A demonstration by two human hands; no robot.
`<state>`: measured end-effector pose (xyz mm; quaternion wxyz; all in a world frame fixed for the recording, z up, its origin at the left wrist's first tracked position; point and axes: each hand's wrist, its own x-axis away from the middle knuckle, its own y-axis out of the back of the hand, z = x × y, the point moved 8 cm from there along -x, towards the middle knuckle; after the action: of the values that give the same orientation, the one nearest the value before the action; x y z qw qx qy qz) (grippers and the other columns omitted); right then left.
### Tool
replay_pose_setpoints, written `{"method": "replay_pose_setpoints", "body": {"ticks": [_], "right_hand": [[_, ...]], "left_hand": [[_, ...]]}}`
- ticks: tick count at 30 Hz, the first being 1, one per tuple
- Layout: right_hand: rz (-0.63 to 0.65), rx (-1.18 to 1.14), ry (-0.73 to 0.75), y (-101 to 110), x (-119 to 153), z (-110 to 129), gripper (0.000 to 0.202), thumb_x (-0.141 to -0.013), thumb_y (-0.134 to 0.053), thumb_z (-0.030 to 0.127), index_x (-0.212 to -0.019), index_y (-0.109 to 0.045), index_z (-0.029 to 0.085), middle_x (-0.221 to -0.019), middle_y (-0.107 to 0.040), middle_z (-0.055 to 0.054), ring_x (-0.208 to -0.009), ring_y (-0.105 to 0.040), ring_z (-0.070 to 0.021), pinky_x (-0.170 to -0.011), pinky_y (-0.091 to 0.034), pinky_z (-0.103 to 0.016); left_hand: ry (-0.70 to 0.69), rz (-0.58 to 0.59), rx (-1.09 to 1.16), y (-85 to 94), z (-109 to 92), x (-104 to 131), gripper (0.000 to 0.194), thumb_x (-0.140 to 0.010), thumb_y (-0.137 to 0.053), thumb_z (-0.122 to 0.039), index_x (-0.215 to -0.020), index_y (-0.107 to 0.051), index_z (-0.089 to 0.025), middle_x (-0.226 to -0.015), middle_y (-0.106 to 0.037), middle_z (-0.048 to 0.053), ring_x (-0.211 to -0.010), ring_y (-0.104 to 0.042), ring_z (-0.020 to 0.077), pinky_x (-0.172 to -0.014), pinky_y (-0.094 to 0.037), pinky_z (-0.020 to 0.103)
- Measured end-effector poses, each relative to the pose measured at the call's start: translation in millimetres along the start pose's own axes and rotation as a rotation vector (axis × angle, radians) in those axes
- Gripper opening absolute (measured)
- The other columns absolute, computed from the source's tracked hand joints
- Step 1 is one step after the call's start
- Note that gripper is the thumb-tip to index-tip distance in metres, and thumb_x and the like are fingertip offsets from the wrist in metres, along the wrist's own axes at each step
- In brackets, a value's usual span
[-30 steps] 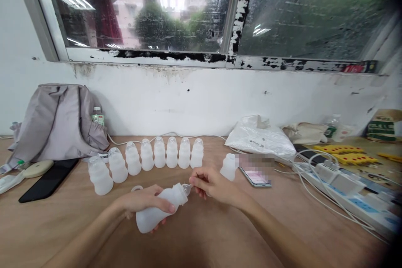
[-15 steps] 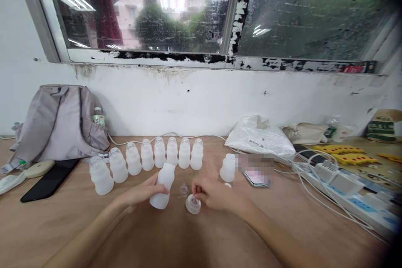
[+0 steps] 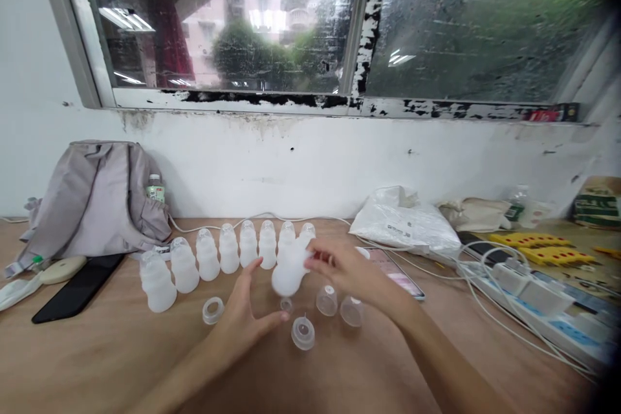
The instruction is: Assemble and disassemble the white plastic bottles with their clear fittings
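My right hand (image 3: 330,262) grips a frosted white bottle (image 3: 287,275) by its upper end, tilted over the table. To the left of that bottle, my left hand (image 3: 250,314) is spread with thumb and fingers apart, holding nothing. Around my hands lie a clear ring (image 3: 213,310), a ring with a teat (image 3: 303,333), a small clear piece (image 3: 286,305) and two clear domed caps (image 3: 326,301), (image 3: 352,311). Behind them, several frosted bottles with clear caps (image 3: 208,255) stand in a curved row.
A grey backpack (image 3: 97,200) and a black phone (image 3: 77,288) are at the left. To the right lie a lit phone (image 3: 395,275), a white plastic bag (image 3: 405,220), power strips with cables (image 3: 543,310) and yellow pieces (image 3: 543,249). A window is above.
My left hand has let go of its bottle and opened. My right hand has left the teat ring and holds a bottle. The separate bottle at the right is gone from its spot; caps show there.
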<state>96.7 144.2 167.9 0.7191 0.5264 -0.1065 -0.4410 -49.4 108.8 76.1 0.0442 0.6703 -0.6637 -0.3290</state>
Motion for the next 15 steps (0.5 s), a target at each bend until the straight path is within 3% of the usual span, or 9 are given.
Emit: {"method": "replay_pose_setpoints", "body": {"ticks": [2,5,10,15], "right_hand": [[-0.073,0.123,-0.052,21,0,-12,0.014,-0.081,-0.048,0.025,-0.072,-0.055,0.018,-0.069,-0.055,0.0,-0.065,-0.048,-0.0128,-0.059,-0.033,-0.023],[-0.142,0.348,-0.143,35,0,-38,0.013,-0.08,-0.05,0.023,-0.071,-0.057,0.017,-0.074,-0.055,-0.004,-0.075,-0.049,-0.0165,-0.064,-0.032,-0.025],[-0.09,0.568,-0.262,12,-8,-85,0.007,-0.077,-0.054,0.023,-0.078,-0.061,0.02,-0.09,-0.058,-0.006,-0.091,-0.047,-0.0222,-0.068,-0.029,-0.03],[-0.024,0.62,-0.277,-11,-12,-113,0.009,-0.078,-0.053,0.023,-0.077,-0.062,0.02,-0.092,-0.061,-0.006,-0.094,-0.047,-0.0228,-0.074,-0.028,-0.034]], "left_hand": [[-0.079,-0.047,-0.138,-2.6,-5,6,0.065,-0.073,-0.057,-0.04,-0.127,-0.026,-0.022,-0.131,-0.035,0.01,-0.122,-0.031,0.0257,-0.098,-0.031,0.044],[-0.171,0.039,-0.327,-23.1,-8,18,0.046,-0.077,-0.052,-0.039,-0.119,-0.04,-0.024,-0.124,-0.043,0.008,-0.116,-0.036,0.0256,-0.095,-0.034,0.044],[-0.224,0.213,-0.557,-60.6,3,32,0.046,-0.078,-0.052,-0.041,-0.122,-0.041,-0.031,-0.133,-0.035,0.005,-0.117,-0.033,0.0287,-0.094,-0.032,0.047],[-0.166,0.272,-0.562,-71.4,3,29,0.039,-0.077,-0.052,-0.04,-0.114,-0.047,-0.028,-0.131,-0.038,0.006,-0.116,-0.033,0.0288,-0.093,-0.03,0.047]]}}
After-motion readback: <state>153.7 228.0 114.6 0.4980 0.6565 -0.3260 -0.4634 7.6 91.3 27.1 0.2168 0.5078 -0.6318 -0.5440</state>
